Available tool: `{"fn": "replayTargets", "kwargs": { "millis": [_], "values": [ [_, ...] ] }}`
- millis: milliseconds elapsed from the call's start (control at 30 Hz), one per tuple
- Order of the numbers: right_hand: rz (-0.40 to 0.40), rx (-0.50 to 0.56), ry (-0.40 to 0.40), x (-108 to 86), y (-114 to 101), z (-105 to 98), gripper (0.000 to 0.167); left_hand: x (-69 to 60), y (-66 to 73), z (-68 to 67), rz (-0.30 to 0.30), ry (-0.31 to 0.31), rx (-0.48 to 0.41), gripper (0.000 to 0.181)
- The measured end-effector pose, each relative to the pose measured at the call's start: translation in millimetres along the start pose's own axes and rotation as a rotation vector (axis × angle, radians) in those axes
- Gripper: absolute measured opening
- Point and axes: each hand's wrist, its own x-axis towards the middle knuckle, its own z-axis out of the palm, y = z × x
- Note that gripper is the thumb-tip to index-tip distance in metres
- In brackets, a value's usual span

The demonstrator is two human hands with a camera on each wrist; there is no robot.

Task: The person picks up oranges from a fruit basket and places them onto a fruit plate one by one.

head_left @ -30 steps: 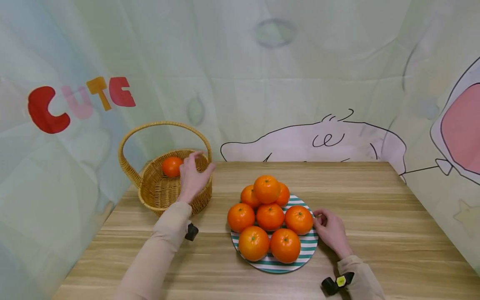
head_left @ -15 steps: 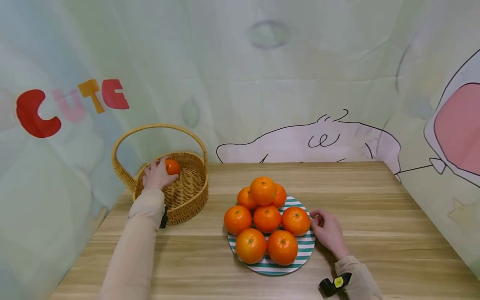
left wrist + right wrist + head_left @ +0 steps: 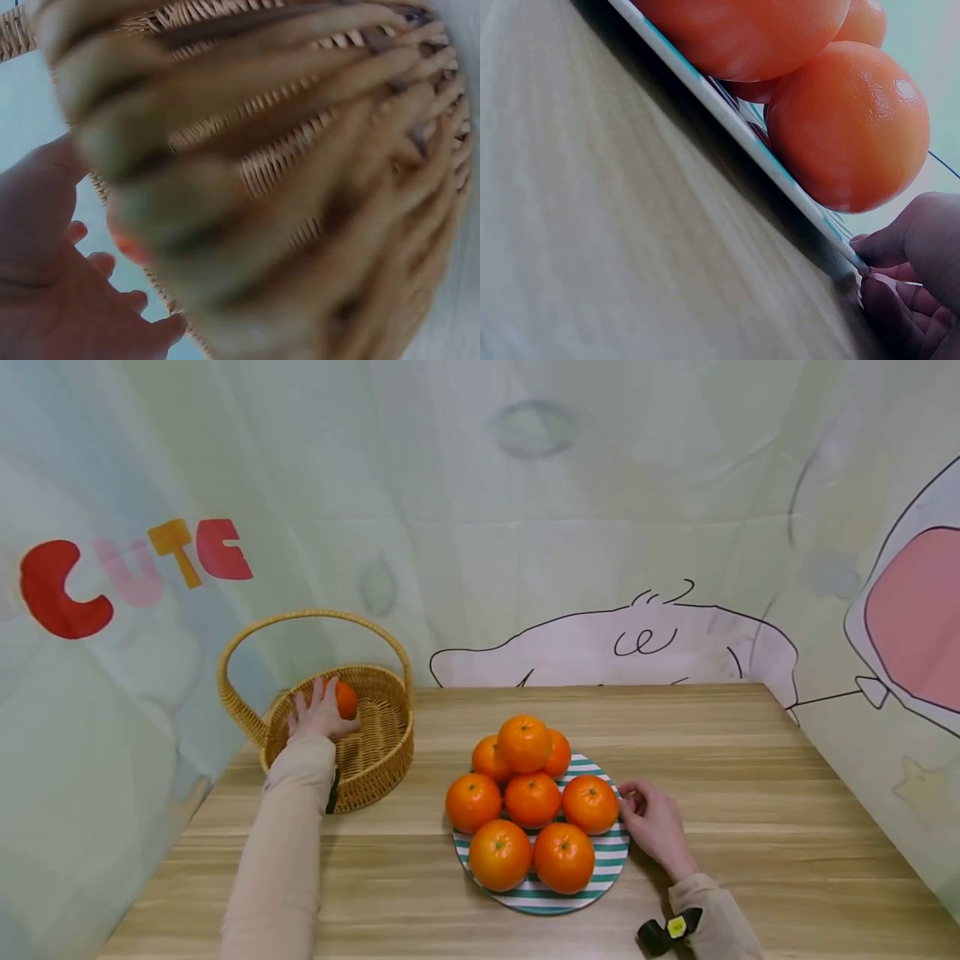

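Note:
In the head view, my left hand [image 3: 318,714] reaches into the wicker basket [image 3: 408,735] with its fingers spread beside an orange [image 3: 347,700]. The left wrist view shows a sliver of that orange [image 3: 127,246] past the woven wall, near the fingertips; the rest is hidden. No firm hold on it shows. My right hand [image 3: 658,827] pinches the rim of the striped plate [image 3: 555,900], thumb on top and fingers beneath, as the right wrist view shows. Several oranges [image 3: 532,799] are heaped on the plate, one resting on top of others.
The basket's tall handle [image 3: 315,612] arches over the left hand. Both stand on a wood-grain table [image 3: 405,877]. A printed cloth backdrop [image 3: 480,485] hangs behind and at the sides.
My left hand has moved from the right of the orange to its left side inside the basket, then shifted slightly. The right hand stays at the plate's rim. The head view has drifted a little.

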Motion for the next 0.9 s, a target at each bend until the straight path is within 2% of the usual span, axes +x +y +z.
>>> {"fn": "replayTargets", "kwargs": {
  "millis": [633, 833, 900],
  "values": [
    [0.008, -0.011, -0.001, 0.3, 1.4, 1.3, 0.021, 3.5, 6.3, 10.2, -0.086, 0.043, 0.051, 0.081],
    [0.015, -0.01, -0.005, 0.6, 1.2, 0.7, 0.022, -2.5, 4.9, 10.0, -0.107, -0.077, 0.09, 0.073],
    [0.013, -0.009, -0.001, 0.8, 1.5, 0.3, 0.021, -2.8, 0.6, 10.8, -0.097, -0.089, 0.091, 0.072]
  ]
}}
